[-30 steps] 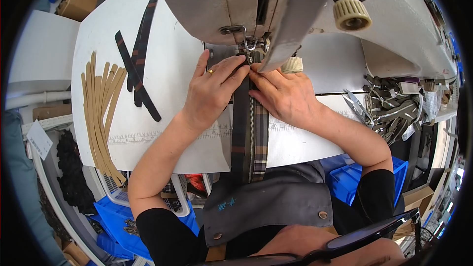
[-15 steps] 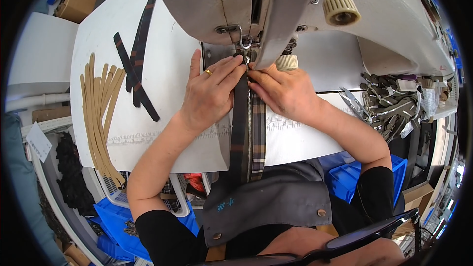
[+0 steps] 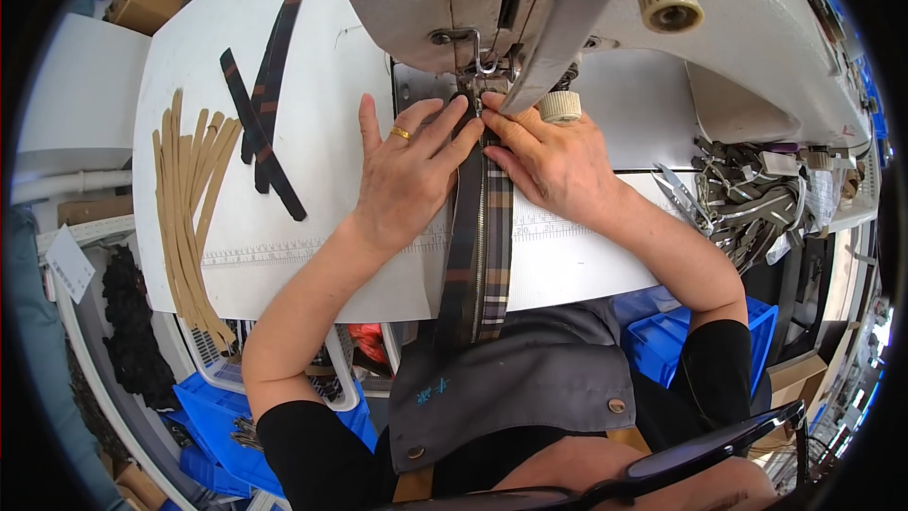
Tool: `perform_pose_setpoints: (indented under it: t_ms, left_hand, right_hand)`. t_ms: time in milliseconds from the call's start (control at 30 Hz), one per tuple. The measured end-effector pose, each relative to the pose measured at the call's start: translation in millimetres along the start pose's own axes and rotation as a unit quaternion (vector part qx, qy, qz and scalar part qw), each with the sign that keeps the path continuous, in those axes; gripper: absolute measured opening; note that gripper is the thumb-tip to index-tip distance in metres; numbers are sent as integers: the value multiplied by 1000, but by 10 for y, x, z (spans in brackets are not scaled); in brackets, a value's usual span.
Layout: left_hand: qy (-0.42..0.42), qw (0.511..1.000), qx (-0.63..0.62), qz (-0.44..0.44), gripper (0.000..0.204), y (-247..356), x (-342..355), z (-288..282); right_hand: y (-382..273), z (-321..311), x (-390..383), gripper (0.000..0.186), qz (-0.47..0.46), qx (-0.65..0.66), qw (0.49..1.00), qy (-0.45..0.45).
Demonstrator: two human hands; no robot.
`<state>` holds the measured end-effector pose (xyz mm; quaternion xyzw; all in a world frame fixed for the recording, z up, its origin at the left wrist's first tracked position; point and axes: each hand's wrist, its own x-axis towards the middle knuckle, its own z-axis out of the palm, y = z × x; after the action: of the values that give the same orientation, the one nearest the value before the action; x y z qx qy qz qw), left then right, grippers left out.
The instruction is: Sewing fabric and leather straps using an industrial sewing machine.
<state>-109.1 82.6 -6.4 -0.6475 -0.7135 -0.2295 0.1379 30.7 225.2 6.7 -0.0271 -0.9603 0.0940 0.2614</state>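
Observation:
A long zipper [image 3: 480, 255] with metal teeth runs from the sewing machine's presser foot [image 3: 485, 76] toward my lap. Along its left lies a dark fabric strip [image 3: 458, 274], and along its right a plaid strip [image 3: 497, 265]. My left hand [image 3: 407, 166] has its fingers spread, the little finger raised and the nearer fingertips resting on the dark strip; its thumb is hidden. Close to the foot, my right hand [image 3: 558, 156] pinches the plaid strip's edge beside the zipper, thumb and fingers drawn together. The zipper's far end, under the foot, is partly covered by fingertips.
The sewing machine head [image 3: 416, 0] overhangs both hands. To the left lie several tan strips [image 3: 180, 208] and dark plaid strips [image 3: 270, 104]. Scissors [image 3: 683, 199] lie at right, against a heap of zipper pieces [image 3: 757, 203]. Blue crates [image 3: 752, 331] stand below the table.
My left hand's fingers have spread farther apart, the ring finger lifting away from the others. The near end of the zipper and strips has moved slightly away from me.

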Motion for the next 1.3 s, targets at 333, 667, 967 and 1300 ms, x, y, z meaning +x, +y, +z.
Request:
perform_pose_setpoints:
  t_ms: [333, 667, 967, 1300]
  left_hand:
    - [-11, 999, -29, 5, 33, -72, 39, 54]
    - [-23, 1000, 10, -15, 38, -20, 18, 9]
    - [-5, 1000, 13, 14, 35, -81, 57, 60]
    - [12, 1000, 26, 13, 28, -43, 66, 64]
  right_hand:
    - [45, 26, 23, 20, 5, -11, 1000, 0]
    - [56, 32, 13, 24, 11, 9, 1000, -5]
    - [98, 27, 2, 33, 17, -11, 999, -44]
    - [94, 39, 16, 20, 17, 14, 1000, -7]
